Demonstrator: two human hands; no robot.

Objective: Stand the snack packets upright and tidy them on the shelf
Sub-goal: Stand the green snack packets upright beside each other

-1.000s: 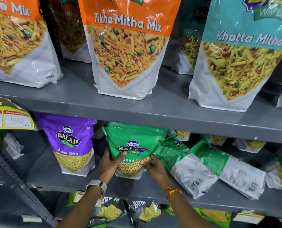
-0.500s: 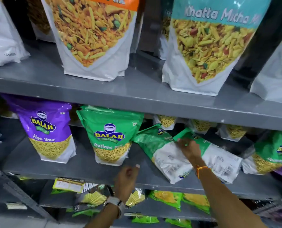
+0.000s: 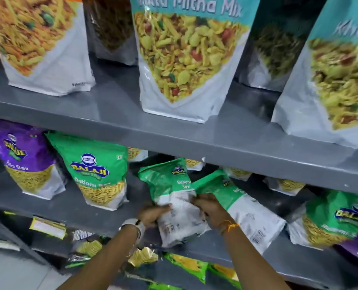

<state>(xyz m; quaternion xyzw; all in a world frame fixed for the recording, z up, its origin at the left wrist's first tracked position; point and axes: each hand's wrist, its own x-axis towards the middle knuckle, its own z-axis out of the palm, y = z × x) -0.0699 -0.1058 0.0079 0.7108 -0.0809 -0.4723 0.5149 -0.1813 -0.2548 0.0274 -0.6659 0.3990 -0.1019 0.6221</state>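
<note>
Lying flat: a green Ratlami Sev packet (image 3: 169,191) is seen back-side up on the middle shelf (image 3: 73,208), its white lower end reaching over the front edge.
Left hand (image 3: 153,214): pressed against the left side of that packet's white lower part, fingers curled onto it (a pale watch is worn at the wrist).
Right hand (image 3: 209,208): placed on the packet's right side, fingers bent over the white panel; an orange thread (image 3: 229,225) is tied round the wrist.
Grip: the fallen packet is held between both hands, each closed on one side of it.
Second fallen packet (image 3: 243,208): laid flat just beside the first on its right, partly overlapped by it, barcode end toward the front.
Upright green packet (image 3: 99,172): stood to the left of the hands, front label facing out, apart from the held one.
Purple Aloo Sev packet (image 3: 25,162): stood upright at the far left of the same shelf.
Right end: another green packet (image 3: 339,218) is seen leaning, blurred.
Upper shelf (image 3: 111,114): large Khatta Mitha Mix pouches (image 3: 186,59) are stood upright.
Lower shelf: yellow and green packets are glimpsed, too blurred to be read.
</note>
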